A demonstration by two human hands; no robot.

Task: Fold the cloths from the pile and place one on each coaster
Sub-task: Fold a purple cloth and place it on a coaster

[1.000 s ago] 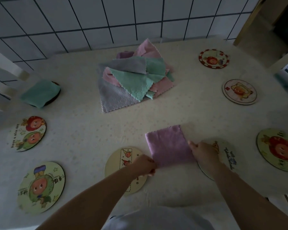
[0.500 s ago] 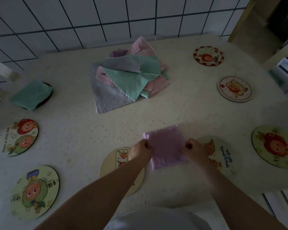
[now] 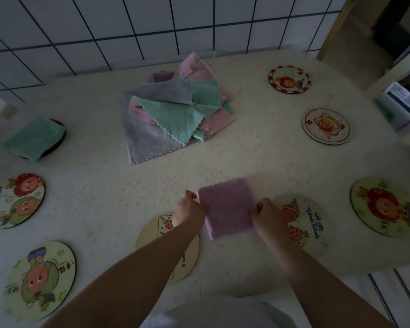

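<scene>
A folded purple cloth [image 3: 227, 210] lies near the table's front edge, between two round coasters. My left hand [image 3: 190, 210] pinches its left edge and my right hand [image 3: 266, 215] pinches its right edge. The cream coaster [image 3: 152, 242] lies under my left forearm, and the coaster with crowned figures [image 3: 310, 223] lies just right of my right hand. The pile of cloths [image 3: 173, 112], in grey, green and pink, sits at the table's middle back. A folded green cloth [image 3: 34, 138] covers a dark coaster at the far left.
Bare coasters ring the table [image 3: 246, 157]: two at the left [image 3: 17, 200] [image 3: 39, 279], two at the back right [image 3: 289, 79] [image 3: 326, 126], one at the right [image 3: 384, 207]. A tiled wall stands behind. The table's right edge drops off near a box [image 3: 402, 102].
Both hands moved up from the cloth's near corners to its side edges and closed into pinches. The cloth stayed in place between the two front coasters.
</scene>
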